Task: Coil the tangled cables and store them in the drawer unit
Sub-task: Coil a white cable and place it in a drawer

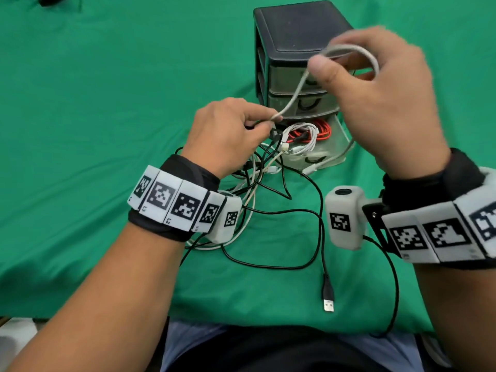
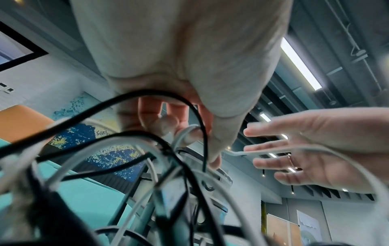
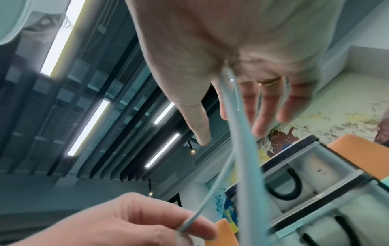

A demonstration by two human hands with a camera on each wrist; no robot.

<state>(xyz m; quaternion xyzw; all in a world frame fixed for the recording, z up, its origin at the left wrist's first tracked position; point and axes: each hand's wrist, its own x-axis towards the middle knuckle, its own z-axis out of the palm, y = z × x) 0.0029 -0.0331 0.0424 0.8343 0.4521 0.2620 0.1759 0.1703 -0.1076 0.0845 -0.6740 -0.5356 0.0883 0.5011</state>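
A black drawer unit (image 1: 295, 30) stands on the green cloth, and its bottom drawer (image 1: 342, 138) is pulled open. Inside lie a coiled red cable (image 1: 323, 130) and a coiled white cable (image 1: 300, 130). My left hand (image 1: 265, 120) pinches a grey cable (image 1: 294, 93) between thumb and forefinger, just in front of the drawer. The cable rises to my right hand (image 1: 375, 84), which is held up before the unit. It loops over that hand's straight fingers (image 3: 263, 108). In the right wrist view the grey cable (image 3: 246, 158) runs down from the palm to the left hand (image 3: 168, 223).
A tangle of black and white cables (image 1: 257, 181) lies on the cloth under my left wrist. One black lead ends in a USB plug (image 1: 328, 304) near the table's front edge. The upper two drawers (image 3: 294, 179) are closed. Green cloth (image 1: 94, 116) spreads to the left.
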